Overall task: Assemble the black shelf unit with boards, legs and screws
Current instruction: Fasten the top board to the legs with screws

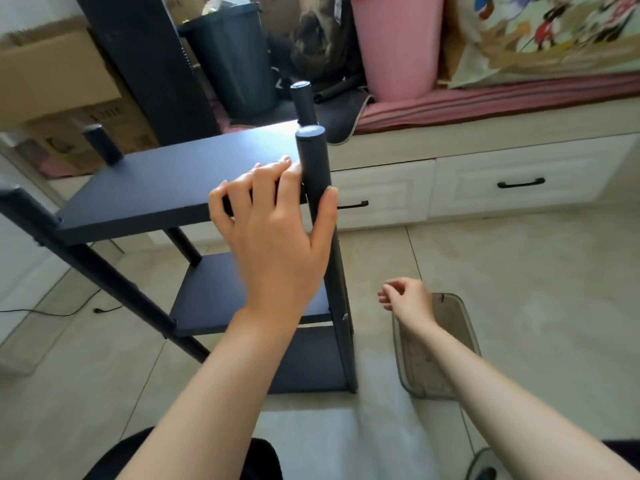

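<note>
A matte black shelf unit (194, 188) stands on pale beige floor tiles (519, 289) with thin darker grout lines. Its round legs (313, 161) are black too, and the top board (180, 178) shows a whitish-blue glare. Behind it are white drawers (519, 183) with black handles (521, 183), a pink-and-rose striped cushion (485, 98), a plain pink bucket (398, 43) and a dark grey bin (228, 53). A cream cloth (554, 32) carries a multicoloured cartoon print. Brown cardboard boxes (52, 77) sit at left. A translucent grey-brown tray (446, 341) lies on the floor.
</note>
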Demonstrator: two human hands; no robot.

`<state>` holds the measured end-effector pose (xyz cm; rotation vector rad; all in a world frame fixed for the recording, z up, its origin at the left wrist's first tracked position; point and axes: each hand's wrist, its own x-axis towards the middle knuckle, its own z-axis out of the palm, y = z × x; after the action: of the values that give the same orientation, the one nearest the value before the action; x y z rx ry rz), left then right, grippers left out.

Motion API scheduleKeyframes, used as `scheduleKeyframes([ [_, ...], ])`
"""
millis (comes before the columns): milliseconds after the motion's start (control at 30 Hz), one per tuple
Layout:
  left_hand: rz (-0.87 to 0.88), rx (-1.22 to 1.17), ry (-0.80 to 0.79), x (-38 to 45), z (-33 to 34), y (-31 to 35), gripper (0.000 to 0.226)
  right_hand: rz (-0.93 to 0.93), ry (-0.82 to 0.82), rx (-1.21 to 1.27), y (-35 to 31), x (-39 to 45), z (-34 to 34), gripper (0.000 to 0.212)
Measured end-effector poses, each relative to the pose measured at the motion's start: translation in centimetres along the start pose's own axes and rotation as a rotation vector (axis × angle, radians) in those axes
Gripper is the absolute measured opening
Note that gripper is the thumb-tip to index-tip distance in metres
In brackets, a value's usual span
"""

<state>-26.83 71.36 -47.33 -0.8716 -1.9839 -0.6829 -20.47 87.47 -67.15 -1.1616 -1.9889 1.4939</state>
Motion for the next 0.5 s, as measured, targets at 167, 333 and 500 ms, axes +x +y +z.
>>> scheduleKeyframes([
  [167, 0.016, 0.068, -0.105, 0.0, -0.9, 0.2, 0.046, -0.066, 0.005, 0.514, -7.1, -4.5, 0.8, 0.023],
  [333, -0.020, 0.087, -0.202, 0.5, -1.8, 0.6, 0.051, -0.047, -0.159, 0.524, -10.5, -7.3, 1.8, 0.031],
  [500, -0.024, 0.121, -0.321, 1.4, -2.7, 0.3, 0.056, -0.098, -0.140, 0.499, -11.7, -8.0, 3.1, 0.029],
])
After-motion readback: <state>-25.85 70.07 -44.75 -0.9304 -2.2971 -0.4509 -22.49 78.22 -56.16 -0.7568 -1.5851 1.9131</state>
